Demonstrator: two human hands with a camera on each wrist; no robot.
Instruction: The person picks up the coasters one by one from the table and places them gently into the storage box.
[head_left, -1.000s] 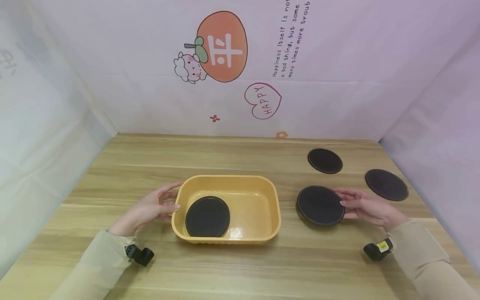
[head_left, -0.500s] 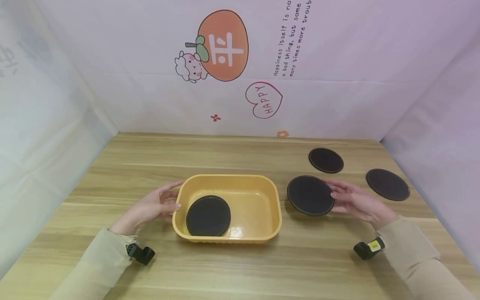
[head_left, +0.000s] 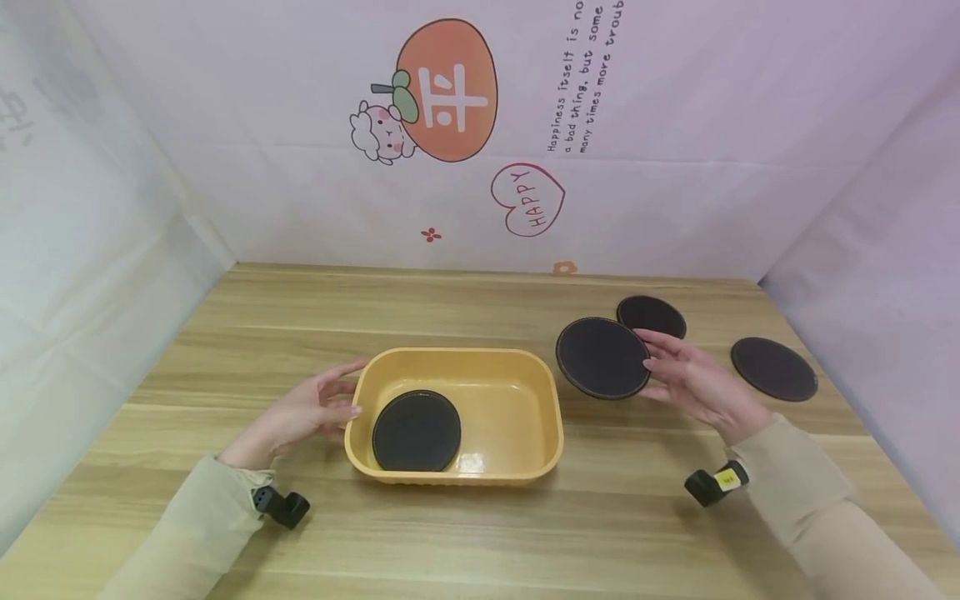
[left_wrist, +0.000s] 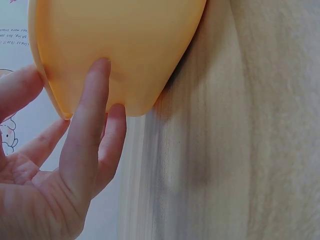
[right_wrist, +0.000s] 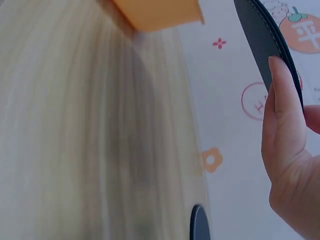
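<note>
A yellow rectangular plastic basin (head_left: 517,479) stands on the table, with one round black coaster (head_left: 417,432) lying in its left half. My left hand (head_left: 311,410) holds the basin's left end; the left wrist view has the thumb (left_wrist: 22,87) at the rim and fingertips against the outer wall. Beyond the basin's right end, my right hand (head_left: 693,379) pinches a second black coaster (head_left: 602,358) by its right edge. That coaster is raised and tilted; in the right wrist view its stitched edge (right_wrist: 270,42) shows, fingers on its underside and thumb on the other face.
On the table at the back right lies a black coaster (head_left: 652,313), partly covered by the held one in the head view. Another coaster (head_left: 774,368) lies farther right. White printed cloth (head_left: 300,208) hangs behind the wooden table (head_left: 480,542) and along both sides.
My right hand has carried its coaster up and leftward, away from the table's right side toward the basin. The left hand and the basin have stayed put.
</note>
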